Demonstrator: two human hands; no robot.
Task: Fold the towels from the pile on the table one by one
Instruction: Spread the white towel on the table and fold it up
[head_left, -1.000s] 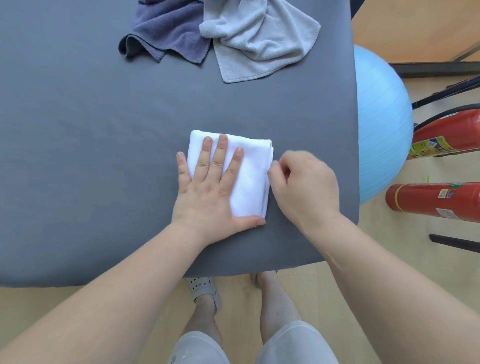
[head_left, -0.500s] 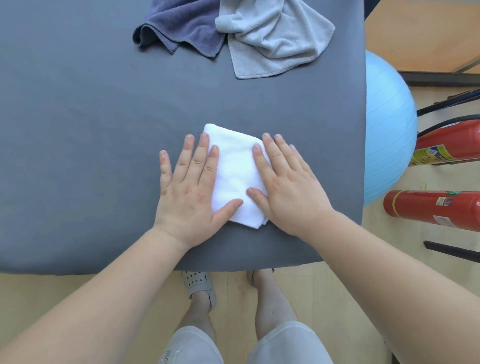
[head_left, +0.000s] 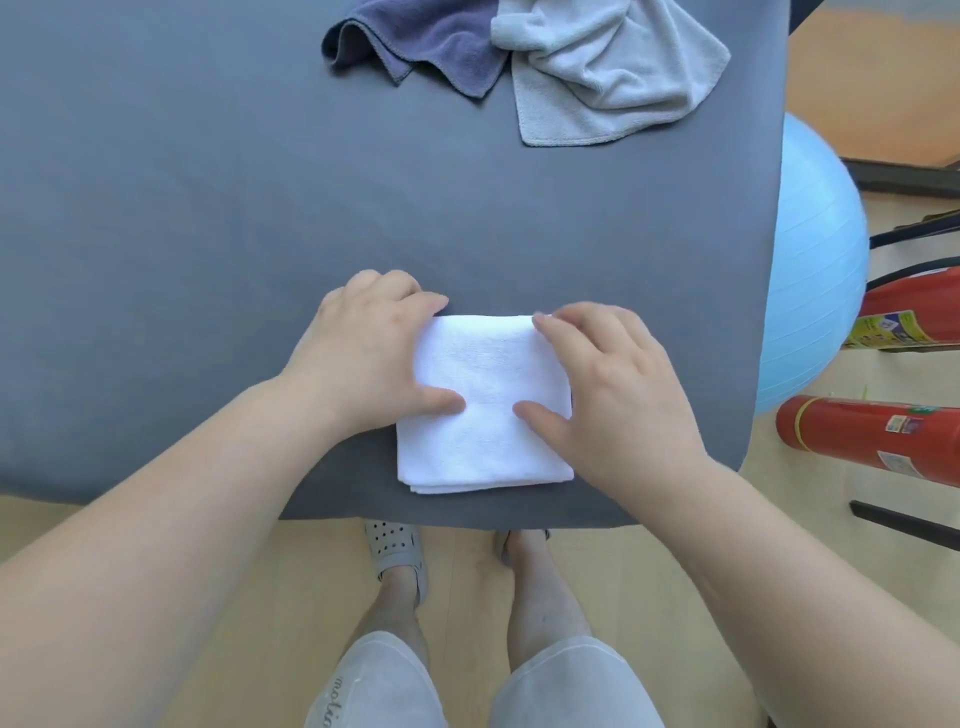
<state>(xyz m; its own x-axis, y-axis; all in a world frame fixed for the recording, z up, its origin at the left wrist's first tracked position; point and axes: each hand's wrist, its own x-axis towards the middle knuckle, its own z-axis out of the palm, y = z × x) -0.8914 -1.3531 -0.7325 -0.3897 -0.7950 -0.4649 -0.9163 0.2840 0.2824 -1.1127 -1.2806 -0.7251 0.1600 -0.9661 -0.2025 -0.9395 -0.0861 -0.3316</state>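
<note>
A white towel (head_left: 488, 415), folded into a small square, lies near the front edge of the grey table (head_left: 182, 234). My left hand (head_left: 363, 353) holds its left side, thumb on top and fingers curled at the far left corner. On the right side my right hand (head_left: 618, 395) grips the edge, with its thumb on the cloth and its fingertips at the far right corner. At the table's far edge lie two unfolded towels side by side: a dark blue towel (head_left: 415, 41) and a light grey towel (head_left: 613, 73).
A light blue exercise ball (head_left: 815, 260) sits against the table's right edge. Two red fire extinguishers (head_left: 872, 431) lie on the wooden floor beyond it. My legs and a sandal (head_left: 395, 551) show below the table's front edge.
Both hands went from lying flat on the towel to holding its left and right sides. The towel turned square to the table edge and now lies closer to the front.
</note>
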